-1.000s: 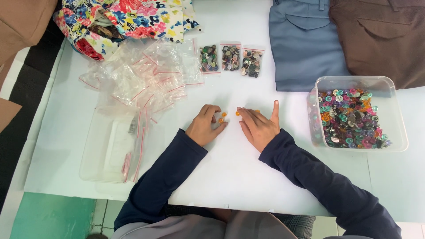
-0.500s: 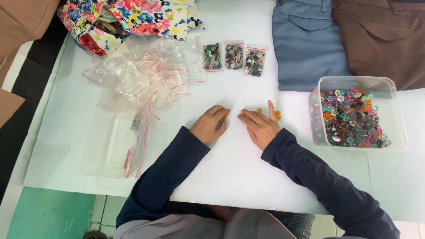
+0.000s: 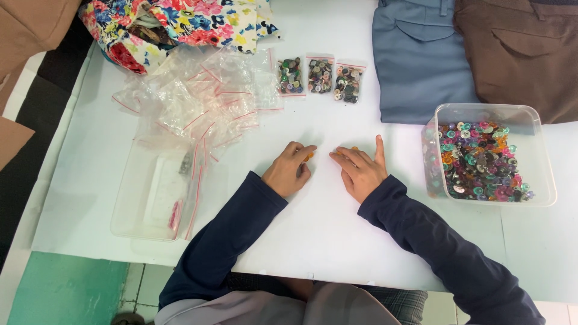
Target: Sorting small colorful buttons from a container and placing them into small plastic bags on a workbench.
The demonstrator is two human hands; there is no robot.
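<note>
My left hand (image 3: 289, 170) rests on the white table (image 3: 337, 241) with its fingers curled over small orange buttons (image 3: 309, 156). Just to its right, my right hand (image 3: 360, 168) lies palm down with fingertips on more orange buttons (image 3: 354, 148), index finger raised. Both hands sit close together at the table's middle. A clear plastic tub (image 3: 490, 111) of several mixed coloured buttons stands to the right of my right hand.
Three small bags of buttons (image 3: 319, 76) lie in a row at the back. A heap of empty zip bags (image 3: 201, 99) and a clear lid (image 3: 153, 192) are on the left. Floral cloth (image 3: 180, 24), blue trousers (image 3: 415, 60) and brown trousers (image 3: 518, 54) lie at the far edge.
Both hands have stayed at the table's middle; the right hand's fingers shifted slightly over the orange buttons and the view moved a little.
</note>
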